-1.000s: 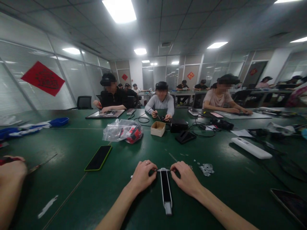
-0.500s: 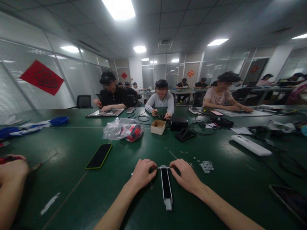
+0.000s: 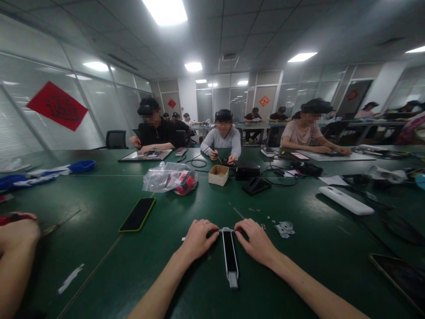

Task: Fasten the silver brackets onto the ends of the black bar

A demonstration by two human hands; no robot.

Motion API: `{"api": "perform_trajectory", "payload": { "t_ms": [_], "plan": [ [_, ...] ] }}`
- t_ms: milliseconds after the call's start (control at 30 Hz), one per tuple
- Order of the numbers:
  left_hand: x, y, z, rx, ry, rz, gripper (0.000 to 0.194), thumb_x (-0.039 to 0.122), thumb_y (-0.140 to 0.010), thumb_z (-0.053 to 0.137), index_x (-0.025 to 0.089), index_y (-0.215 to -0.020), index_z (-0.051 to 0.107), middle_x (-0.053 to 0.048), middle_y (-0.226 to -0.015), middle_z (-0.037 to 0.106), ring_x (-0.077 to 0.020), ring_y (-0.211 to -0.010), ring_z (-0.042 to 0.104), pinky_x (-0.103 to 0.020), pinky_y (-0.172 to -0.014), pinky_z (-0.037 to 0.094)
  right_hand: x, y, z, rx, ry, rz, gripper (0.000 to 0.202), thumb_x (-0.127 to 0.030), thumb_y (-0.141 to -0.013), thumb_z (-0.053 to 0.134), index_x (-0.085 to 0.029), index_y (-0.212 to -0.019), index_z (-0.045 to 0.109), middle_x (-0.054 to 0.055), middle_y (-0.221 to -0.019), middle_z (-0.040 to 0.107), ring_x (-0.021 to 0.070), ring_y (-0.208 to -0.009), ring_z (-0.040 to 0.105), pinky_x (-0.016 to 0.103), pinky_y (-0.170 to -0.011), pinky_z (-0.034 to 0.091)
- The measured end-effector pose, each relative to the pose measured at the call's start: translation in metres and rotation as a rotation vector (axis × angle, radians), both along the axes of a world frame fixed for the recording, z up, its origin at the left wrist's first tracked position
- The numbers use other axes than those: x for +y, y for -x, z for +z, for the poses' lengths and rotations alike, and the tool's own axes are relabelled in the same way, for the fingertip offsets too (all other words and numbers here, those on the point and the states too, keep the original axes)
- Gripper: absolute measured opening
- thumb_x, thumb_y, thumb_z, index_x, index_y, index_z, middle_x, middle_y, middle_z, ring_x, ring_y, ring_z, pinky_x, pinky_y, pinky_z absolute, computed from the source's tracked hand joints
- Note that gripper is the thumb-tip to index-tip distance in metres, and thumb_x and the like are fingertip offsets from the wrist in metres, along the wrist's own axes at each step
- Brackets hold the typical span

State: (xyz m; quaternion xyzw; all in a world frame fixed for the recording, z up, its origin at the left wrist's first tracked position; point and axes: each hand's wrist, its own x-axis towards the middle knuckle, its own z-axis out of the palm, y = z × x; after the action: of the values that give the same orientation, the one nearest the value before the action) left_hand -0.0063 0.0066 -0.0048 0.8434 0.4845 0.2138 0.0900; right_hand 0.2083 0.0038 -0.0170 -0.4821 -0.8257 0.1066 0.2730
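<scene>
A long narrow device lies on the green table, with a white rim, a dark middle and a pale grey tab at its near end. At its far end a thin crosswise rod sticks out on both sides. My left hand is closed in a pinch at the rod's left end, a ring on one finger. Opposite it, my right hand pinches the right end between thumb and fingers. The fingertips hide the rod's two ends. Right of my right hand are small flat silvery pieces and tiny rings.
A green-edged phone lies left. Beyond are a plastic bag with red items, an open box and a white oblong device. Another person's hand rests at far left near a screwdriver. Co-workers sit opposite.
My fingertips have shifted very slightly on the rod, the left ones a little to the right. The view has tilted a touch; both hands keep their pinch.
</scene>
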Motion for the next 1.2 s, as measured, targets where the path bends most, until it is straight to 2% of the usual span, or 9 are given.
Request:
{"api": "perform_trajectory", "payload": {
  "t_ms": [400, 700, 1200],
  "plan": [
    [-0.0031, -0.0047, 0.0016, 0.020, 0.006, -0.006, 0.017, 0.029, -0.087, 0.051, 0.023, -0.098, 0.062, -0.001, -0.097, 0.064, -0.0168, -0.091, 0.056, -0.030, -0.076, 0.036, 0.0023, -0.0004, -0.0047, 0.002, 0.016, 0.005, 0.017, -0.024, -0.089, 0.042, -0.019, -0.089, 0.058, 0.005, -0.089, 0.059, 0.0188, -0.083, 0.053, 0.036, -0.075, 0.044],
    [-0.0013, -0.0063, -0.0029, 0.014, -0.011, -0.004, 0.013, 0.027, -0.087, 0.052, 0.022, -0.093, 0.062, 0.000, -0.094, 0.064, -0.0162, -0.088, 0.056, -0.029, -0.073, 0.034, 0.0010, 0.0008, -0.0017, -0.003, 0.059, 0.000, 0.019, -0.025, -0.089, 0.041, -0.018, -0.090, 0.059, 0.006, -0.091, 0.059, 0.0187, -0.085, 0.053, 0.036, -0.076, 0.045],
    [-0.0014, -0.0077, -0.0027, 0.018, -0.018, 0.007, 0.014, 0.024, -0.087, 0.049, 0.022, -0.090, 0.062, -0.001, -0.092, 0.065, -0.0162, -0.088, 0.057, -0.029, -0.075, 0.035, 0.0010, 0.0006, -0.0023, 0.001, 0.033, -0.001, 0.018, -0.024, -0.088, 0.042, -0.019, -0.089, 0.059, 0.006, -0.090, 0.060, 0.0188, -0.084, 0.054, 0.035, -0.075, 0.046]
  ]
}}
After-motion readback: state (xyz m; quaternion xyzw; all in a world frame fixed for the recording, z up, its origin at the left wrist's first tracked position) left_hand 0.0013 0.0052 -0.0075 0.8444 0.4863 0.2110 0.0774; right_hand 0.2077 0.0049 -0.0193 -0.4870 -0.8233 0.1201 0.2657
